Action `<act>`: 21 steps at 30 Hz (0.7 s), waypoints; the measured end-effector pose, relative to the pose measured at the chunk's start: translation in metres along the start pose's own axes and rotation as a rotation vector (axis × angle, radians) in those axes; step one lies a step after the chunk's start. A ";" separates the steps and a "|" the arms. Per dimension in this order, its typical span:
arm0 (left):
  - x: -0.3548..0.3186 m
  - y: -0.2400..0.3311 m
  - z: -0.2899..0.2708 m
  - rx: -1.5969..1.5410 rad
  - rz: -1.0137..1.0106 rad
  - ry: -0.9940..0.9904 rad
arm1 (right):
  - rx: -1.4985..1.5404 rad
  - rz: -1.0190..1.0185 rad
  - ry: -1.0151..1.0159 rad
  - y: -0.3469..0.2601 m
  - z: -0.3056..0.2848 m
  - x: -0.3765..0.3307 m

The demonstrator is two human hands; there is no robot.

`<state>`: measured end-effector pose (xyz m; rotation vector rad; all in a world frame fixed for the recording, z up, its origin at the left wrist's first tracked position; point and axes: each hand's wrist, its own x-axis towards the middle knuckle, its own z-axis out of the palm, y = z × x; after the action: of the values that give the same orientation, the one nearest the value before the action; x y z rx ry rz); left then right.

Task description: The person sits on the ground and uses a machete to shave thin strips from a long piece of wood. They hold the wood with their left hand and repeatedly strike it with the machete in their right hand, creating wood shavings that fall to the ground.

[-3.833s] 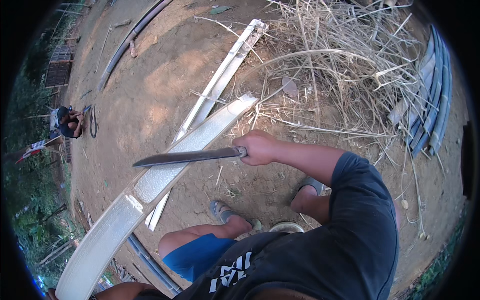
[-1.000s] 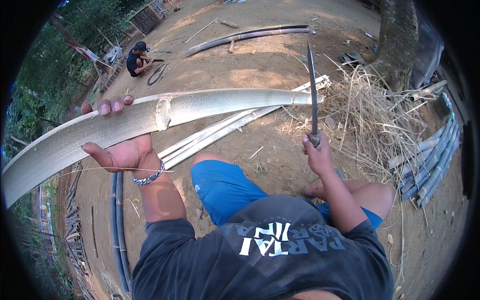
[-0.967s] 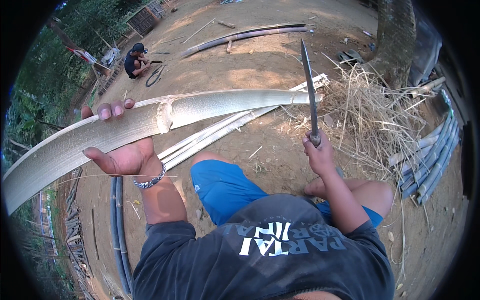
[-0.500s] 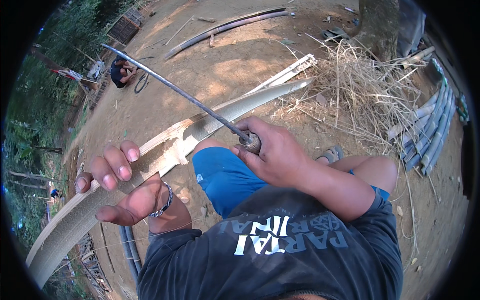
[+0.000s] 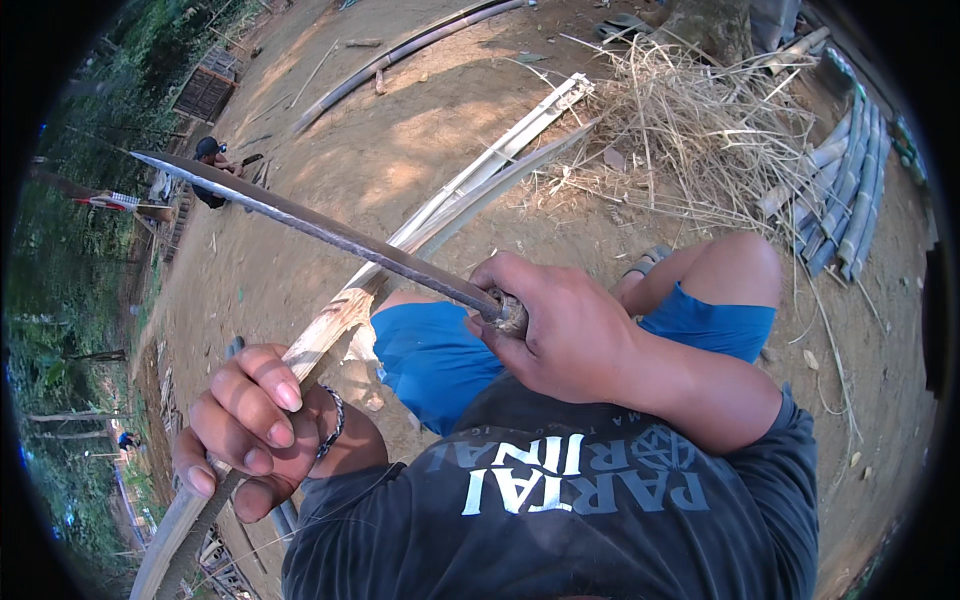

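Observation:
My right hand [image 5: 570, 315] is closed round the short handle of a machete [image 5: 350, 238]. Its long dark blade points to the upper left, over the bamboo, with the flat side showing. A split bamboo piece [image 5: 318, 335] runs slantwise from the lower left, past my knee, towards the far ground. Its middle has a pale, freshly cut patch with a curled shaving [image 5: 361, 342] hanging off. My left hand [image 5: 255, 425] wraps round the bamboo below that patch, fingers over the top and thumb underneath. In the picture the blade is apart from the left fingers.
A heap of thin bamboo shavings [image 5: 690, 140] lies ahead to the right, beside a tree trunk [image 5: 712, 28]. Several bamboo poles [image 5: 850, 205] are stacked at the far right. Another long bamboo length [image 5: 400, 58] lies farther off. A crouching person [image 5: 210, 190] is at the far left.
My left fingers have closed round the bamboo, which has turned more on edge. The machete has rolled to show its flat side, and its tip has shifted left and nearer.

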<state>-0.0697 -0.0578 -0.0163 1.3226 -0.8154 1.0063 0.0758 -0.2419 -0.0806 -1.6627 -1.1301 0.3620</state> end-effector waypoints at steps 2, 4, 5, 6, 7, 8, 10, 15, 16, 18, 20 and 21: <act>-0.002 -0.001 0.002 -0.002 -0.002 -0.018 | -0.057 0.141 -0.063 0.018 0.003 -0.002; -0.008 0.000 -0.001 0.006 -0.004 -0.042 | -0.063 0.166 -0.103 0.014 -0.004 -0.010; -0.009 0.002 0.001 0.024 -0.026 -0.024 | -0.064 0.179 -0.125 0.008 -0.005 -0.013; -0.010 0.005 0.002 0.038 -0.036 -0.028 | -0.072 0.160 -0.116 0.005 -0.005 -0.016; -0.011 0.007 0.002 0.052 -0.045 -0.032 | -0.081 0.142 -0.107 0.001 -0.004 -0.019; -0.010 0.006 0.002 0.064 -0.052 -0.038 | -0.093 0.122 -0.096 0.000 -0.004 -0.020; -0.008 0.002 0.001 0.064 -0.047 -0.102 | -0.086 0.166 -0.102 0.006 -0.006 -0.017; -0.012 0.005 0.006 0.109 -0.021 -0.126 | -0.107 0.230 -0.126 0.012 -0.004 -0.025; -0.015 0.003 0.009 0.134 -0.006 -0.065 | -0.129 0.178 -0.100 0.010 -0.002 -0.025; -0.013 0.007 0.003 0.104 -0.035 -0.157 | -0.150 0.065 -0.056 0.006 0.003 -0.027; -0.013 0.006 0.002 0.107 -0.015 -0.165 | -0.166 0.156 -0.064 0.026 -0.001 -0.022; -0.014 0.004 0.004 0.124 -0.006 -0.112 | -0.180 0.198 -0.068 0.033 -0.004 -0.019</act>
<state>-0.0783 -0.0639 -0.0269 1.4974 -0.8436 0.9981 0.0855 -0.2602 -0.1128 -1.9411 -1.0763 0.4562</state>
